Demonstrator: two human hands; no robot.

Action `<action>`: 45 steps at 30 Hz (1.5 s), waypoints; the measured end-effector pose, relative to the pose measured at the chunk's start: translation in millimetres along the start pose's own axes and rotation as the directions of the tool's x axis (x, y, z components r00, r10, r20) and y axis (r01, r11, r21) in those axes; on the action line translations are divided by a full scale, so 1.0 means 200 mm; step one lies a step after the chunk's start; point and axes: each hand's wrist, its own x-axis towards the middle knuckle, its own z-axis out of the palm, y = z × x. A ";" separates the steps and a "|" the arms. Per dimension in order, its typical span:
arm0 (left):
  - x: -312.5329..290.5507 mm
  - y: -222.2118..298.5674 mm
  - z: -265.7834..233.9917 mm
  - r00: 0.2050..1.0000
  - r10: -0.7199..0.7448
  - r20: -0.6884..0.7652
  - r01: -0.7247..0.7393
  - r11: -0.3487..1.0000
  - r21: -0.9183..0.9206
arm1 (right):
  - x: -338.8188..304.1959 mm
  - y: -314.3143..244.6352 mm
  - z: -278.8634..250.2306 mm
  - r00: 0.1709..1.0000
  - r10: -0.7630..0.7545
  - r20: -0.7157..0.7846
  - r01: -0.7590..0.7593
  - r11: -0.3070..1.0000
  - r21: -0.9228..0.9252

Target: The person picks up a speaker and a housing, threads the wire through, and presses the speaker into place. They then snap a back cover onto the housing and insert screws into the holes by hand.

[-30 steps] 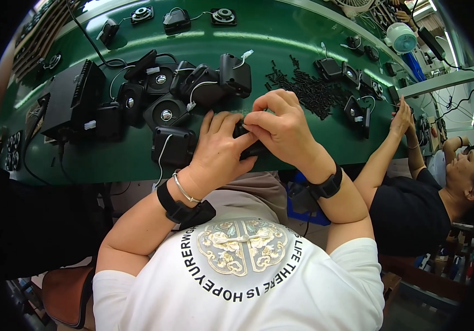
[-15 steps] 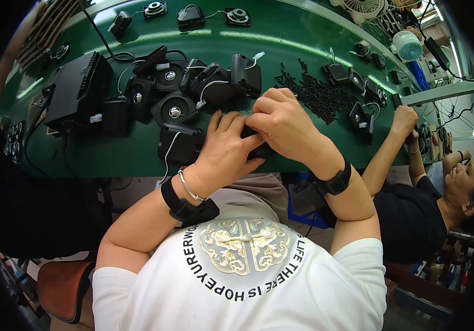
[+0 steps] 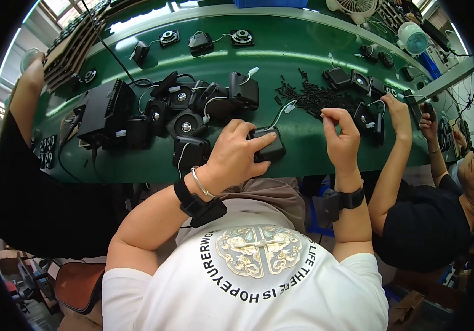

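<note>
My left hand (image 3: 232,150) grips a small black speaker box (image 3: 273,148) at the bench's near edge, index finger lying across its top and thumb at its near side. A white lead with a plug (image 3: 288,107) rises from the far side of this box. To the right, my right hand (image 3: 342,137) is raised, thumb and fingertips drawn together in a pinch beside the pile of black screws (image 3: 309,96). Whatever lies between those fingertips is too small to make out. Another black speaker box (image 3: 190,151) with a white lead sits just left of my left hand.
Several black speakers (image 3: 186,127) are heaped beyond my left hand, next to a black ribbed power unit (image 3: 104,113). More speakers (image 3: 241,37) stand along the back of the green bench (image 3: 204,66). A co-worker's hand (image 3: 398,113) works close on the right; another person's arm (image 3: 27,99) is at left.
My right hand has left the speaker box and moved right to the screw pile. My left hand stays on the box, which now shows more fully. The whole view has shifted slightly.
</note>
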 end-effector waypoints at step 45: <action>1.85 -0.93 0.29 0.865 0.200 0.460 -0.146 0.978 -0.151 | -0.09 0.00 -0.01 0.992 0.114 0.052 -0.117 0.990 0.079</action>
